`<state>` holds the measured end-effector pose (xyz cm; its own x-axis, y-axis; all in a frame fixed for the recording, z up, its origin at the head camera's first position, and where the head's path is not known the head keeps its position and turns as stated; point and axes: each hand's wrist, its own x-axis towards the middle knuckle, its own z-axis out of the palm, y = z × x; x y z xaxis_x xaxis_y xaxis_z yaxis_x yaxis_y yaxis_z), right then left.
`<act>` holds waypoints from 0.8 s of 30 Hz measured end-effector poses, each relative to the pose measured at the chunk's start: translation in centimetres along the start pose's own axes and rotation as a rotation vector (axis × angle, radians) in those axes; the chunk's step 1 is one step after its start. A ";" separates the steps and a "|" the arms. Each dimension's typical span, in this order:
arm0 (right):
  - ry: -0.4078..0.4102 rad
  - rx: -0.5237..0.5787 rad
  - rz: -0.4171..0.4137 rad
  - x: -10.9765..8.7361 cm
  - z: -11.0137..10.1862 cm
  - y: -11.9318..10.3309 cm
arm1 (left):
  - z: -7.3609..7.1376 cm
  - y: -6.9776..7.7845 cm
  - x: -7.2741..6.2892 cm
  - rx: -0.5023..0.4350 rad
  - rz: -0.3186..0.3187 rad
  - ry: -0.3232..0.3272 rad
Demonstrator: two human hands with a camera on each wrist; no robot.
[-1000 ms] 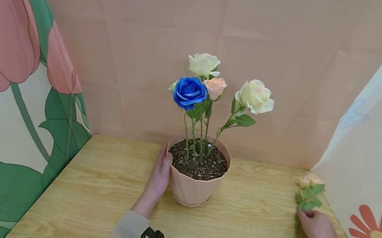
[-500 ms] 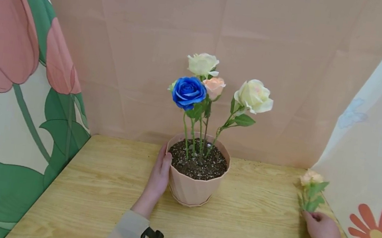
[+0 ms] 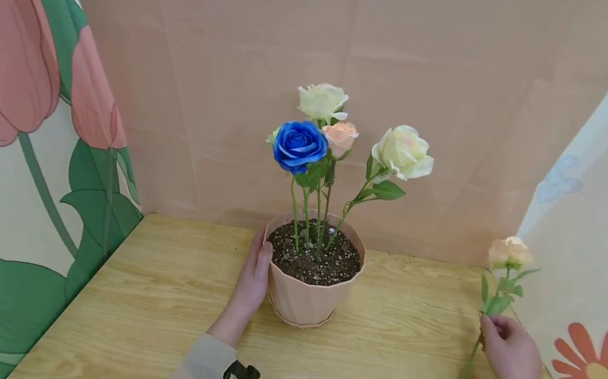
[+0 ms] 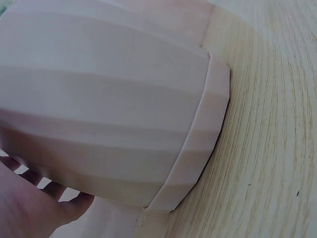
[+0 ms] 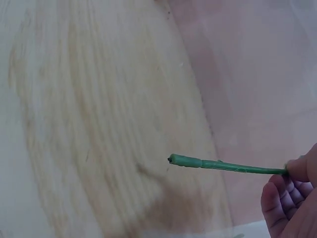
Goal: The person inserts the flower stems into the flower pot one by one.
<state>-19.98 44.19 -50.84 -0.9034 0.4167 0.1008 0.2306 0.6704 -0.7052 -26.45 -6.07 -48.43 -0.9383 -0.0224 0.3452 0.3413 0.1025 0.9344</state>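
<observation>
In the head view a pink faceted flowerpot (image 3: pixel 307 305) with dark soil (image 3: pixel 322 269) stands mid-table. It holds a blue rose (image 3: pixel 299 146), a small peach rose (image 3: pixel 339 138) and two cream roses, one at the back (image 3: pixel 322 101) and one leaning right (image 3: pixel 403 153). My left hand (image 3: pixel 250 282) rests against the pot's left side, thumb near the rim; the left wrist view has its fingers along the pot wall. On the right, my right hand (image 3: pixel 513 355) pinches the stem of another peach rose (image 3: pixel 510 252), bloom up. Its green stem end (image 5: pixel 185 160) points away from the hand in the right wrist view.
The wooden table (image 3: pixel 161 311) meets a pink cloth backdrop (image 3: pixel 238 78) behind the pot. Panels with a printed tulip (image 3: pixel 8 48) on the left and a red flower (image 3: pixel 599 377) on the right flank the table. The pot stands on a matching saucer (image 4: pixel 193 163).
The peach rose in my right hand has risen from lying low near the table, its bloom now higher and more upright and its stem end swung left. My left hand stays on the pot.
</observation>
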 end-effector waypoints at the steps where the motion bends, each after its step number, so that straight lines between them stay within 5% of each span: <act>1: 0.013 0.012 -0.013 -0.1 0.0 -0.5 | 0.0 0.0 0.0 -0.001 0.000 0.001; 9: 0.100 0.096 -0.094 -1.3 0.0 -4.3 | 0.0 0.1 -0.2 -0.010 -0.001 -0.004; 24: 0.133 0.139 -0.234 -3.8 -0.9 -11.2 | -0.1 0.2 -0.2 -0.009 -0.005 -0.007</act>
<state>-18.79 35.68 -42.72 -0.8686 0.3436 0.3570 -0.0386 0.6715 -0.7400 -26.20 -6.12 -48.33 -0.9402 -0.0163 0.3403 0.3374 0.0936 0.9367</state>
